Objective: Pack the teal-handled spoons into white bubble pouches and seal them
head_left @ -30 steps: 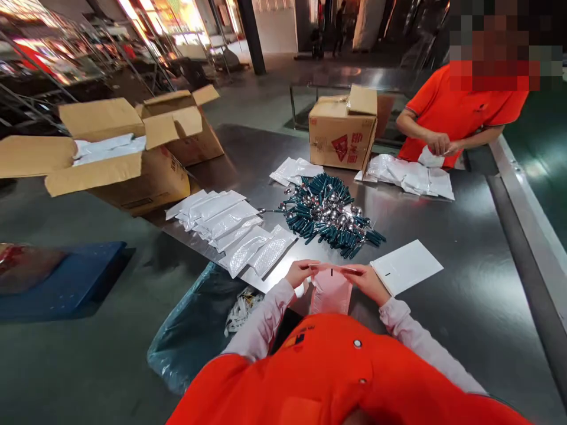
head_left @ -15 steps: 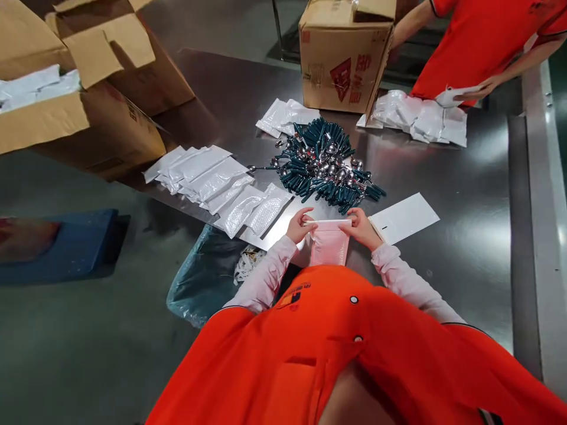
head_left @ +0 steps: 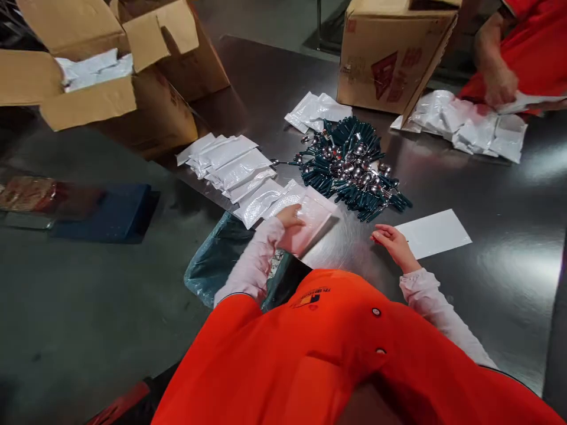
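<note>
My left hand [head_left: 290,217] grips a pinkish-looking padded envelope [head_left: 315,213] by its left side, fingers over the top face. The envelope lies slanted at the near end of a row of white padded envelopes [head_left: 239,162]. My right hand [head_left: 396,244] is held over the table with loosely bent fingers, and I see nothing in it. Beside it on the right lies a flat white sheet [head_left: 438,235]. Beyond both hands is a heap of spoon-like utensils [head_left: 354,168] with dark green handles and shiny metal heads.
An open carton [head_left: 88,109] with white packets stands at left, another carton [head_left: 376,59] at the back. A co-worker's hand [head_left: 500,82] is over a white packet pile [head_left: 473,127] at right. A bag-lined bin [head_left: 212,254] stands below the metal table's [head_left: 491,195] near edge.
The envelope, held by both hands in front of my body, is now at the row's end with only my left hand on it. My right hand has let go and moved right.
</note>
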Motion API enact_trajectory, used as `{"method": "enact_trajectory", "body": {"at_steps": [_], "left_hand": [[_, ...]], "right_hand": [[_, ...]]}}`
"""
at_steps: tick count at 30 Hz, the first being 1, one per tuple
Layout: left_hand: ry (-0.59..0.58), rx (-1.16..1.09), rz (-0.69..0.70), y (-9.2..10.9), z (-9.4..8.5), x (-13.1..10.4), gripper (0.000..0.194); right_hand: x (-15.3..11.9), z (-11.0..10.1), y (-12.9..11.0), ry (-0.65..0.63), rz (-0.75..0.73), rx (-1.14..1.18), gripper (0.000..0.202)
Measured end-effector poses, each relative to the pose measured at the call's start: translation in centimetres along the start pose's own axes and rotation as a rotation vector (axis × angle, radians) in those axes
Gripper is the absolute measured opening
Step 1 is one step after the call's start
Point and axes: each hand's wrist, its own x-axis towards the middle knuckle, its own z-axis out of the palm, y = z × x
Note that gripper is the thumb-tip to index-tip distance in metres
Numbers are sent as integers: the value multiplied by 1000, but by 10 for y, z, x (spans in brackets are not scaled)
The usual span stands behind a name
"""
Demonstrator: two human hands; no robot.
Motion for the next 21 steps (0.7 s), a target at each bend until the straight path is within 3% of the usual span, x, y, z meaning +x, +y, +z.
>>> {"method": "enact_trajectory", "body": {"at_steps": [2,4,6,8,11,14,17,21], "left_hand": [[25,258,-91,-10,-54,19,63],[160,469,-224,-17,-97,31,60],[310,609,-367,-24,-122,32,55],[353,665,-480,-34,-129,23,50],[240,654,-624,-57,-116,-6,46],[112,626,-821,-83,-87,-40,50],[223,625,-867,-96,-51,-63,51],[347,482,-654,-80,-6,-65,47]], "right_hand": [[-2,0,4,-69,75,-39,53],[-5,6,5,-116,99,-74,48],[-4,11,6,-132,82,-127,43],[3,8,5,-126,41,-244,39],[27,-13,-1,-12,-74,-521,29],[65,-40,-18,68,-223,-829,26],[116,-49,-46,-49,-391,-1104,30],[186,-22,-83,-341,-615,-1389,39]]}}
